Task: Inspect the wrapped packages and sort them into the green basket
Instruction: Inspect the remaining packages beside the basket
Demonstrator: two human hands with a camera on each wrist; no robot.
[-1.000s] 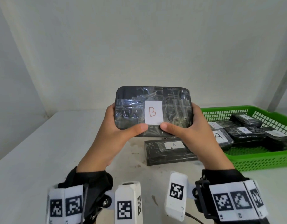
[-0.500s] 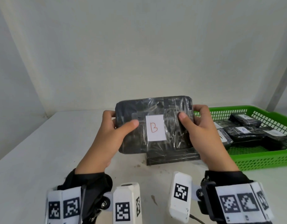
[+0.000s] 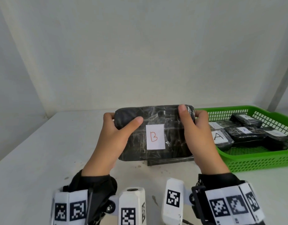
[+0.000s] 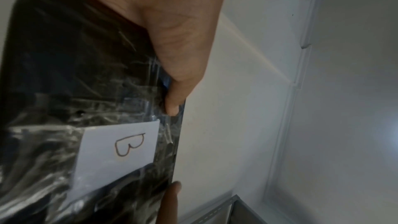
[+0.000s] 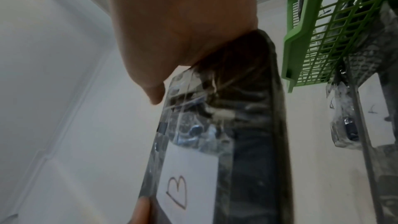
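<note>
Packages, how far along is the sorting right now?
Done: several A packages lie in the basket. In hand: the left hand and right hand hold the B package. Left: one package on the table beneath it.

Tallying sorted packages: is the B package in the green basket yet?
Out. Both hands, left hand and right hand, hold the B package beside the green basket.

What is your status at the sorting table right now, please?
Left hand, right hand both grip black plastic-wrapped package labelled B. Green mesh basket right, holds A-labelled packages. Another black package on table beneath.
</note>
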